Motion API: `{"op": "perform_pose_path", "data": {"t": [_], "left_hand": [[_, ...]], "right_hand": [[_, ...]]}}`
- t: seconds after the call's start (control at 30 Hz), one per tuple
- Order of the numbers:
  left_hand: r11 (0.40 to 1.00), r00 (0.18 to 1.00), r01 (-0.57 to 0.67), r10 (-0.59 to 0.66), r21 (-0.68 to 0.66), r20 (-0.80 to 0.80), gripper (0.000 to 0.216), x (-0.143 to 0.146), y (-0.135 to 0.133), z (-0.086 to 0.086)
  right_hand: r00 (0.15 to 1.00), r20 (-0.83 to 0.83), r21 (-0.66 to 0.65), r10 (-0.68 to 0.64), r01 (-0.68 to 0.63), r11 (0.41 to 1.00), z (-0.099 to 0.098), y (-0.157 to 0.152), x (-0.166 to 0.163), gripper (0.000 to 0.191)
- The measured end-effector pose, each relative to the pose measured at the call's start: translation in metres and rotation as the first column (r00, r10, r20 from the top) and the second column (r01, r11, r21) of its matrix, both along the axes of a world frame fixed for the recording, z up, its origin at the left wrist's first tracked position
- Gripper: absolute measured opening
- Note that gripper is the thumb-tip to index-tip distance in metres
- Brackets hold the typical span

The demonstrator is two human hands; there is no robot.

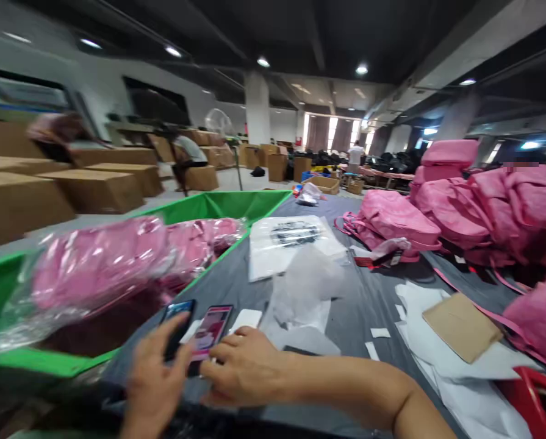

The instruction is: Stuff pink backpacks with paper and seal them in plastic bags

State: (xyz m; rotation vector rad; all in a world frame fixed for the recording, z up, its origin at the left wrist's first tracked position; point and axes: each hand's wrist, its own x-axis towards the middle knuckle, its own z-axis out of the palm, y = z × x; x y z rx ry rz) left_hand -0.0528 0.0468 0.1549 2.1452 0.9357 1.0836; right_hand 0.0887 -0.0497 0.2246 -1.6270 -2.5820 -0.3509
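Observation:
My left hand (156, 375), slightly blurred, has its thumb and fingers apart beside a dark phone (177, 326). It seems to hold nothing. My right hand (249, 363) reaches across from the right with curled fingers, at the lower right edge of a lit phone (212, 332) with a pink picture on its screen. A small whitish bit shows at its fingertips, too small to name. Just beyond its knuckles lies a white rectangular object (246, 320). Crumpled translucent sheets (304, 286) lie past the hand, with a printed white plastic bag (295, 238) behind them.
To the left, a green-edged bin (218, 200) holds pink backpacks in clear plastic (103, 262). Pink backpacks (396, 216) crowd the right of the grey-covered table (359, 329), near white papers (465, 360) and a brown card (460, 326). Cardboard boxes (94, 189) and several people stand farther off.

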Motion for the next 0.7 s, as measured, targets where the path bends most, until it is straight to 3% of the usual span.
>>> {"op": "perform_pose_path", "data": {"t": [0.1, 0.17, 0.27, 0.33, 0.4, 0.5, 0.57, 0.63, 0.7], "left_hand": [[0.991, 0.991, 0.133, -0.133, -0.012, 0.015, 0.058, 0.056, -0.005, -0.055], [0.990, 0.989, 0.130, -0.133, -0.049, -0.058, 0.072, 0.100, -0.007, -0.074], [0.978, 0.936, 0.133, -0.178, -0.163, -0.303, 0.080, 0.152, -0.008, -0.077], [0.953, 0.812, 0.182, -0.284, -0.241, -0.510, 0.080, 0.168, -0.016, -0.072], [0.930, 0.659, 0.262, -0.367, -0.258, -0.656, 0.080, 0.170, -0.032, -0.068], [0.894, 0.538, 0.388, -0.417, -0.224, -0.732, 0.086, 0.154, -0.062, -0.066], [0.858, 0.500, 0.439, -0.479, -0.266, -0.721, 0.094, 0.139, -0.076, -0.068], [0.806, 0.482, 0.486, -0.570, -0.337, -0.666, 0.101, 0.124, -0.078, -0.071], [0.783, 0.553, 0.529, -0.610, -0.327, -0.567, 0.092, 0.110, -0.070, -0.076]], "right_hand": [[0.973, 0.016, -0.143, -0.230, 0.230, 0.963, -0.028, -0.034, 0.061, 0.039], [0.921, -0.020, -0.168, -0.390, 0.381, 0.909, -0.035, -0.065, 0.106, 0.054], [0.795, -0.083, -0.290, -0.600, 0.557, 0.778, -0.051, -0.113, 0.157, 0.066], [0.728, -0.133, -0.385, -0.673, 0.587, 0.712, -0.069, -0.137, 0.175, 0.068], [0.683, -0.210, -0.424, -0.699, 0.581, 0.695, -0.086, -0.149, 0.182, 0.079], [0.685, -0.343, -0.395, -0.643, 0.516, 0.760, -0.105, -0.144, 0.176, 0.100], [0.739, -0.387, -0.378, -0.552, 0.419, 0.826, -0.114, -0.132, 0.164, 0.108], [0.776, -0.394, -0.399, -0.492, 0.337, 0.853, -0.125, -0.122, 0.150, 0.113], [0.768, -0.403, -0.423, -0.498, 0.327, 0.845, -0.139, -0.120, 0.137, 0.110]]}}
